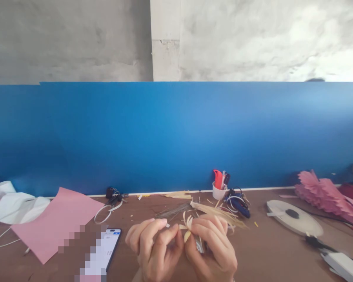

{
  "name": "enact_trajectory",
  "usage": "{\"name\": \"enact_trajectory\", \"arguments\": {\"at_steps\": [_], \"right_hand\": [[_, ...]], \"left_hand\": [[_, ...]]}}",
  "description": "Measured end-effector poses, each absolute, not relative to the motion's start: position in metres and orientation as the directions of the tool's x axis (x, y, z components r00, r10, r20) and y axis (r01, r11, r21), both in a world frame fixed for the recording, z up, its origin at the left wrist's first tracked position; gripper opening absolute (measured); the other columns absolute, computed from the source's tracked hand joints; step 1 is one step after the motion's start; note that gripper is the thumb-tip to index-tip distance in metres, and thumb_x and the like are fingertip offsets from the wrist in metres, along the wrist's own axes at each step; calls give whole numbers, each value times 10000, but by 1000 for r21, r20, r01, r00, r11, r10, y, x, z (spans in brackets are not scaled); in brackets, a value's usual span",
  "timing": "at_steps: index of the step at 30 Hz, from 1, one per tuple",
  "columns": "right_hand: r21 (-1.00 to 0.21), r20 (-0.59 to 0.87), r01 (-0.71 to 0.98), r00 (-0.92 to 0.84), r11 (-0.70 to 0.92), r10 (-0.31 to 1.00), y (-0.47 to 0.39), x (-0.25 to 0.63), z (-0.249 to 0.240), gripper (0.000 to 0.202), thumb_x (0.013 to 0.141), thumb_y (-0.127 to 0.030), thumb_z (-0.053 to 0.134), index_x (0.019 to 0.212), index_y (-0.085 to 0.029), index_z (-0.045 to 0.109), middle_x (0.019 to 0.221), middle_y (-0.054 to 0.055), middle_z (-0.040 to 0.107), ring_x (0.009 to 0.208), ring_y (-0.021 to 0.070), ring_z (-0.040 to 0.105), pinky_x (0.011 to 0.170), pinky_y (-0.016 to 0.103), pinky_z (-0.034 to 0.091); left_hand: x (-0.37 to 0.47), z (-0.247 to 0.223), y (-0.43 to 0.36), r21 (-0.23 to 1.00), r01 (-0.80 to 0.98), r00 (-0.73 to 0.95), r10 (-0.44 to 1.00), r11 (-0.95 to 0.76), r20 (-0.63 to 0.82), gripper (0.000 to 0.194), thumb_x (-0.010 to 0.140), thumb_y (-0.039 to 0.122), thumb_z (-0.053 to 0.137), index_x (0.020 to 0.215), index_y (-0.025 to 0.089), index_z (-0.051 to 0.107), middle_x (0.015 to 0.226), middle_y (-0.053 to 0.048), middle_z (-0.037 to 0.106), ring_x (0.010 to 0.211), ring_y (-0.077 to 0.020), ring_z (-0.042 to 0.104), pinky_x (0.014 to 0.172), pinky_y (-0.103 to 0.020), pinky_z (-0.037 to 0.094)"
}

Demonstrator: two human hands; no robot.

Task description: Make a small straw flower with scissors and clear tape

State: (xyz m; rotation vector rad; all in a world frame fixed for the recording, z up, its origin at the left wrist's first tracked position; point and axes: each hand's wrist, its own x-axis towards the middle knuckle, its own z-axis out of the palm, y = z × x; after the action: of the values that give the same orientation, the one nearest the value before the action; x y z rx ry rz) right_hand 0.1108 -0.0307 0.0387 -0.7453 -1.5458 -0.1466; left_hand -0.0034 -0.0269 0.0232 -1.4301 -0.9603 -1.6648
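Close together above the brown table (264, 258), both my hands are at a small cream-coloured flower shape (188, 224) made of thin curled strips. My right hand (213, 244) pinches the flower between thumb and fingers. The thumb and index finger of my left hand (159, 246) are pressed together at the flower's left petal. Something pale and rounded shows below the flower, partly hidden by my right hand. Behind my hands lies a bundle of dry straw-coloured strips (220, 213).
A phone (107, 250) and pink paper (59, 219) lie left. Scissors (115, 199) and a white cup (219, 192) of tools stand near the blue partition (164, 137). At right are an oval white reel (294, 219), pink pleated paper (326, 196) and a white adapter (344, 266).
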Motion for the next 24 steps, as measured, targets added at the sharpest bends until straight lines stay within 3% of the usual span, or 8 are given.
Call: {"name": "enact_trajectory", "arguments": {"at_steps": [5,8,10,12,14,16,19,24], "right_hand": [[-363,925,540,113,760,362,-30,108,34,188,698,-74,575,751,-254,559,639,-18,633,585,186,590,652,363,363],[-508,861,489,258,709,438,-23,114,31,118,741,-121,586,734,-239,585,665,-1,638,635,194,590,682,363,380],[-676,737,367,332,639,589,-16,122,30,62,783,-192,590,728,-218,602,699,19,636,662,192,581,660,340,407],[-789,614,216,265,575,743,-8,130,31,105,796,-265,605,715,-199,619,681,20,619,618,172,562,585,301,425],[-819,573,120,153,561,805,-2,135,33,138,789,-296,624,701,-190,635,650,8,600,584,152,545,542,272,427],[-796,605,82,69,600,794,1,137,33,123,781,-287,638,704,-192,652,652,5,601,600,146,547,556,265,437],[-748,660,74,-11,659,751,1,135,32,85,781,-264,640,733,-199,667,670,14,618,640,157,563,596,277,450],[-761,646,65,-19,646,763,-1,128,29,63,789,-250,628,763,-209,667,674,11,615,631,153,559,571,263,449]], "left_hand": [[-7,19,-24,165,888,-170,29,-428,985,100,690,120,672,684,198,608,852,-69,583,819,-206,510,738,-364,403],[-21,19,-13,296,847,-286,91,-441,954,121,690,126,658,648,194,567,863,-58,596,830,-204,537,804,-388,384],[-31,22,-4,494,732,-447,215,-470,868,137,741,210,621,618,192,564,871,-56,598,863,-212,545,828,-393,390],[-36,26,1,751,472,-524,538,-463,661,269,816,326,532,596,185,595,886,-63,617,862,-215,567,755,-352,424],[-33,31,1,900,231,-446,782,-370,436,403,846,425,457,570,179,617,843,-62,638,800,-212,582,684,-327,431],[-25,34,-2,946,104,-326,888,-307,324,472,830,495,443,527,178,616,750,-50,630,684,-193,563,622,-313,418],[-10,36,-8,962,-63,-152,955,-266,254,424,748,533,540,538,175,624,719,-42,622,665,-186,546,623,-301,413],[1,35,-13,946,-260,-13,980,-195,198,251,673,394,653,571,166,629,723,-38,624,764,-205,561,730,-312,417]]}}
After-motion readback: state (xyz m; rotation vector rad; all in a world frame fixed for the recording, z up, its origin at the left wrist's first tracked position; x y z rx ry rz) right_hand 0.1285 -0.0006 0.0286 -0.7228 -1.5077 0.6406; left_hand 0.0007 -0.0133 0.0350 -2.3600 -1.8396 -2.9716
